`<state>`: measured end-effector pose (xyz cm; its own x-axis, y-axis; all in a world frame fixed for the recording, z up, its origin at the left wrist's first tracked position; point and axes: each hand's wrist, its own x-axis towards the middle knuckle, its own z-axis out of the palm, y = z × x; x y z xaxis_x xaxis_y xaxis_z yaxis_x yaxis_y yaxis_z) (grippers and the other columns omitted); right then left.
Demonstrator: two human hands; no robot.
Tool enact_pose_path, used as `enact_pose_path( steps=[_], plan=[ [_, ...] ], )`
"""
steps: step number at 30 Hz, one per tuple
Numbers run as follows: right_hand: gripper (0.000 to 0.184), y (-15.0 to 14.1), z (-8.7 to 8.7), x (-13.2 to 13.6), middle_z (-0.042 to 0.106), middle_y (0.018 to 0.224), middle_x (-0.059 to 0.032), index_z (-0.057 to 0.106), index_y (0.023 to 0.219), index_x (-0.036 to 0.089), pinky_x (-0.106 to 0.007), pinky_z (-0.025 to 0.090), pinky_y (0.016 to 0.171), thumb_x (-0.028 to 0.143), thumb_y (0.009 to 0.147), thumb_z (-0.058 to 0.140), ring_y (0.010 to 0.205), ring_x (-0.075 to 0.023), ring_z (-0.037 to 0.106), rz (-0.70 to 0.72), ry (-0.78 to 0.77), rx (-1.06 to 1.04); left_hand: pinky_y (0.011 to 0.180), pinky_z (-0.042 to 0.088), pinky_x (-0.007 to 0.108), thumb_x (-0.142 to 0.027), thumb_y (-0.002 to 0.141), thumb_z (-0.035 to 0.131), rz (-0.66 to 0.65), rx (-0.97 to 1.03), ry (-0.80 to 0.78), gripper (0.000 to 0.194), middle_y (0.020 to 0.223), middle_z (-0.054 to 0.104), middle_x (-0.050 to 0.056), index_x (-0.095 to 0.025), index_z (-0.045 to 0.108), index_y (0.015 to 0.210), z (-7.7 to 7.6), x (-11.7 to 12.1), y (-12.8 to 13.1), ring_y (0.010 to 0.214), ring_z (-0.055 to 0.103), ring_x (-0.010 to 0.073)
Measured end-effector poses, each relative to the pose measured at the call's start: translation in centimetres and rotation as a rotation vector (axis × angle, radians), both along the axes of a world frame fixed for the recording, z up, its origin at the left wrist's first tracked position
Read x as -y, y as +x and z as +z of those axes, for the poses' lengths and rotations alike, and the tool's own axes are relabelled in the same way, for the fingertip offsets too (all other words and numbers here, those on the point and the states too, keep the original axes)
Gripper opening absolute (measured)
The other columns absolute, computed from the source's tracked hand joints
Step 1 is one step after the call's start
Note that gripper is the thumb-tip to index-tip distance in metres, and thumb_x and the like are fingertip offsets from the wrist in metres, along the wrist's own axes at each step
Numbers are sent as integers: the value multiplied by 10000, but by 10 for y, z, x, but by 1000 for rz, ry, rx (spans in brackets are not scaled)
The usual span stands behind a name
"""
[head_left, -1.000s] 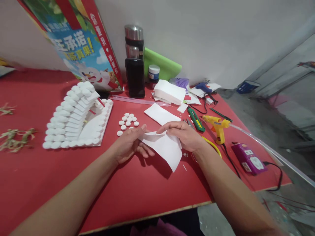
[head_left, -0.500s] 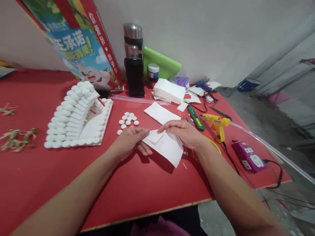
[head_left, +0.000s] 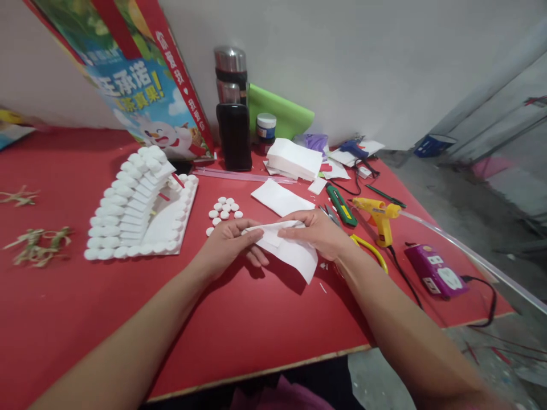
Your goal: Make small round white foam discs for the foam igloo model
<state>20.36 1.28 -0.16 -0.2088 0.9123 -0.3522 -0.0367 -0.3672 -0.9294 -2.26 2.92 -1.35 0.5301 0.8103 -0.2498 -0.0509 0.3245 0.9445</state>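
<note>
Between my hands is a sheet of white paper point(head_left: 294, 256), raised a little off the red table, its far edge bent over. My left hand point(head_left: 233, 242) pinches the paper's left end between thumb and fingers. My right hand point(head_left: 314, 230) grips the far right part, its thumb lying on top of the paper. Just beyond my left hand are several round white discs point(head_left: 225, 214). Another white paper piece point(head_left: 282, 196) lies flat behind my right hand. Yellow-handled scissors point(head_left: 371, 250) lie partly hidden beside my right wrist.
On the left of the red table point(head_left: 239, 336) stands a stepped white disc model point(head_left: 132, 210), near straw figures point(head_left: 40, 245). To the right are a green utility knife point(head_left: 341, 205), a yellow glue gun point(head_left: 380, 216) and a purple power socket point(head_left: 436, 270). A black phone point(head_left: 233, 136) stands at the back.
The paper's far edge has been bent over further, and my right thumb now presses on top of it. The loose flap seen before no longer stands out. The view has shifted slightly.
</note>
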Motion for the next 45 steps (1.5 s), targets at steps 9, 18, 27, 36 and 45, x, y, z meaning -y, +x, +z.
enact_pose_path(
  steps=[9,18,27,36,45],
  plan=[
    [234,7,5,-1,769,697,-23,860,858,199,-227,469,520,230,627,881,566,-124,643,-9,56,-181,513,606,249,-195,841,761,85,244,-12,240,619,774,120,-80,809,1047,1,0,-7,516,750,216],
    [132,7,7,-2,684,591,3,826,764,184,-209,364,445,210,639,791,480,-96,539,-32,48,-147,535,619,285,-338,831,746,-32,244,-97,483,718,801,155,-44,756,1214,11,0,-7,568,769,248],
    [187,7,5,1,666,601,8,827,817,165,-222,347,470,197,655,737,502,-101,523,44,93,-97,477,593,236,-339,872,791,-72,165,-166,392,703,791,126,-41,743,1122,6,-1,-3,516,742,203],
    [204,20,8,0,691,738,-1,809,949,184,-240,427,578,254,757,813,634,-117,579,156,208,59,493,607,210,-200,839,804,-60,150,-230,184,745,807,158,-53,761,940,3,-6,-8,550,762,200],
    [67,38,22,0,647,761,-13,744,764,185,-283,410,629,226,783,793,700,-132,547,127,458,311,495,620,226,-177,826,797,-62,115,-235,167,735,805,163,-69,743,941,2,-11,-11,562,773,221]
  ],
)
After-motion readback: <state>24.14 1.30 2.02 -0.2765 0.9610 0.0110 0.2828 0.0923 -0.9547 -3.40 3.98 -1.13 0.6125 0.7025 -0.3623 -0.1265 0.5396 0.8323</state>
